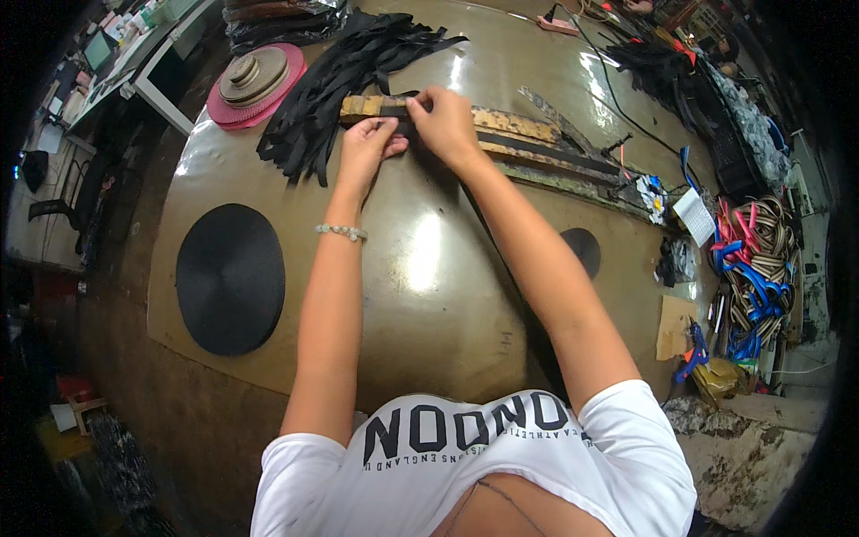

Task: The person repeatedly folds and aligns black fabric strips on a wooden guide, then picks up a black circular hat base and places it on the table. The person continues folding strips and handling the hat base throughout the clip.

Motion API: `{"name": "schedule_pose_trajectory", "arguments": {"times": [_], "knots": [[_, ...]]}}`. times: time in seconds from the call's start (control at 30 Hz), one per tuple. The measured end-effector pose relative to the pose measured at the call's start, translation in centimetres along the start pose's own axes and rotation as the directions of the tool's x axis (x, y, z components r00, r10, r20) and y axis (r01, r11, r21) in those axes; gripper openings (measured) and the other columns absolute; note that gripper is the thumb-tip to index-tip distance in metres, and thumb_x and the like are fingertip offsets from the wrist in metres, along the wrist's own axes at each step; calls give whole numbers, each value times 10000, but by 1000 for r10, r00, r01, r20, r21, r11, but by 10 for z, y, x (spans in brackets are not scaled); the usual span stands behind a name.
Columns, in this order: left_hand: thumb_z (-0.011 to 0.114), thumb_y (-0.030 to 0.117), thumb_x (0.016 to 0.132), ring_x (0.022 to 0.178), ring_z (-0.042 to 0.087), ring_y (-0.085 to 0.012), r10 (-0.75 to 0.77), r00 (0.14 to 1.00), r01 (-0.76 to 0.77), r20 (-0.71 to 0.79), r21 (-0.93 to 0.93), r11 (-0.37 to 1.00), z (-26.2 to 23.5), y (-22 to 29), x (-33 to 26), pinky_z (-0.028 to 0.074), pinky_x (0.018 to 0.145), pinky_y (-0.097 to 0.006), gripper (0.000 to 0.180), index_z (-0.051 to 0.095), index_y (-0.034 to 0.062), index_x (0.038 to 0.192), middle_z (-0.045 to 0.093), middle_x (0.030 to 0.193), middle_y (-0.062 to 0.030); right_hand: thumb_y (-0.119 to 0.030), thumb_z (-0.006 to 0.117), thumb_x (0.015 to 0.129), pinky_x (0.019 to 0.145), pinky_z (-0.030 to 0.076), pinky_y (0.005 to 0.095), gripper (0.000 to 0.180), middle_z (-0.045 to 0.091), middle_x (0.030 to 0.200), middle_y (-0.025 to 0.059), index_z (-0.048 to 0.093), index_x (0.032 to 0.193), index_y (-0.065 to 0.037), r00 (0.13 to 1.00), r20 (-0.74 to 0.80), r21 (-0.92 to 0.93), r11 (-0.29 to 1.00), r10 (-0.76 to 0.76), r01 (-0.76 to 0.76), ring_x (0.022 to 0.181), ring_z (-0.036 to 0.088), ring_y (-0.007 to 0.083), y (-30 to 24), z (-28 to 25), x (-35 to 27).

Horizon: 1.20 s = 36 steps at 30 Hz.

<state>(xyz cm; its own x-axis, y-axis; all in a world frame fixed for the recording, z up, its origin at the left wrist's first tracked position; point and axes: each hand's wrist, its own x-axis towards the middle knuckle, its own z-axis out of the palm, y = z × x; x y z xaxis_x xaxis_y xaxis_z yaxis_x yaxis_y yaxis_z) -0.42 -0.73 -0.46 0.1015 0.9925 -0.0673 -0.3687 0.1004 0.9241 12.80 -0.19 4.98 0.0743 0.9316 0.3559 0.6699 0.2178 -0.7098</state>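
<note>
Both my hands meet at the left end of a long, worn yellow bar (514, 124) lying across the table. With fingers pinched together, my left hand (367, 152) grips a black webbing strap (405, 129) just below the bar. My right hand (445, 127) pinches the same strap, its fingertips against the bar's upper face. A dark length of webbing runs from there toward the table's near edge, partly behind my right forearm. Left of the bar lies a loose heap of cut black straps (309, 112). My fingers hide part of the held strap.
A large black webbing coil (231, 277) lies on the table (394, 331) at left. Pink discs with a beige roll (255, 80) sit at the far left. Under my right arm shows a smaller black disc (582, 251). Colourful cords (756, 268) and a blue glue gun (693, 351) are at right.
</note>
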Motion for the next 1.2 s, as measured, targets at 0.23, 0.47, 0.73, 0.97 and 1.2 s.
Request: {"name": "schedule_pose_trajectory", "arguments": {"times": [0.23, 0.47, 0.73, 0.97, 1.2], "knots": [[651, 233, 803, 550, 585, -105, 10, 986, 3, -165, 82, 997, 8, 0, 8, 489, 525, -184, 273, 572, -28, 809, 597, 712, -65, -207, 614, 756, 663, 479, 410, 211, 614, 739, 212, 641, 786, 1, 996, 46, -21, 997, -77, 78, 708, 603, 364, 6, 2, 1], [659, 222, 797, 575, 582, -97, -1, 977, 31, -214, 137, 990, 12, 1, 8, 483, 521, -171, 295, 594, -61, 855, 602, 736, -65, -296, 662, 765, 465, 418, 272, 294, 617, 627, 53, 657, 781, -2, 942, 334, -59, 997, -25, 47, 523, 538, 113, 57, -164, 9], [657, 203, 798, 537, 577, -109, -1, 974, 43, -229, 176, 983, 16, 5, 8, 497, 497, -185, 255, 589, -42, 781, 609, 726, -69, -276, 663, 775, 416, 268, 210, 241, 553, 593, -28, 640, 710, -45, 845, -139, 39, 855, 517, -516, 446, 370, 46, 185, -292, -65], [637, 192, 814, 602, 585, -107, -10, 984, 31, -177, 117, 993, 17, 9, 3, 507, 539, -192, 243, 596, -48, 812, 621, 770, -77, -285, 649, 771, 563, 423, 272, 287, 625, 634, 63, 642, 753, 1, 934, -182, -75, 943, 307, -324, 586, 565, 119, 259, -245, -88], [633, 185, 814, 618, 598, -129, 49, 985, -32, -164, 106, 994, 12, 2, 8, 529, 547, -202, 289, 593, -101, 819, 614, 785, -97, -274, 648, 754, 606, 447, 302, 275, 619, 674, 140, 645, 779, -1, 927, -323, -699, 612, 192, -370, 614, 592, 174, 202, -270, -57]]}}
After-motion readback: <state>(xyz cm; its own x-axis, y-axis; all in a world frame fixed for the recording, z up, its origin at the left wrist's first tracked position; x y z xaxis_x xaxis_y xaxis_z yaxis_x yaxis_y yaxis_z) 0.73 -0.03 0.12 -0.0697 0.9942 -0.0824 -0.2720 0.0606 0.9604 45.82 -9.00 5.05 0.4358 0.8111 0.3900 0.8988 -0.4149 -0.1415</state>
